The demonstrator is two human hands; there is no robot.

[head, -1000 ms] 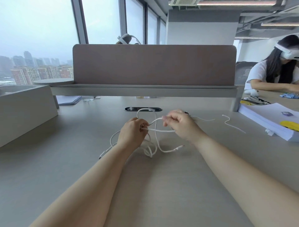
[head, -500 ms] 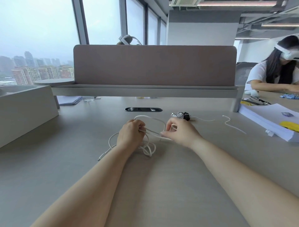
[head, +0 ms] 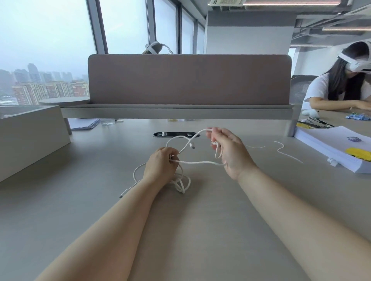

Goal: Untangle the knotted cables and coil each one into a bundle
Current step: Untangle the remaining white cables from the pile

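While the curled left hand [head: 160, 166] is gripping the white cable [head: 200, 162], the right hand [head: 230, 152], at 3 o'clock, is touching two strands, fingers [head: 222, 133] blurred, grip indeterminate; loose loops are lying on the desk [head: 190, 230].

Grey laminate desk [head: 60, 200], near; brown fabric divider panel [head: 188, 80], far centre; tall grey-framed windows [head: 50, 40], far left; white square pillar [head: 249, 40], far; ceiling strip lights [head: 291, 2], right.
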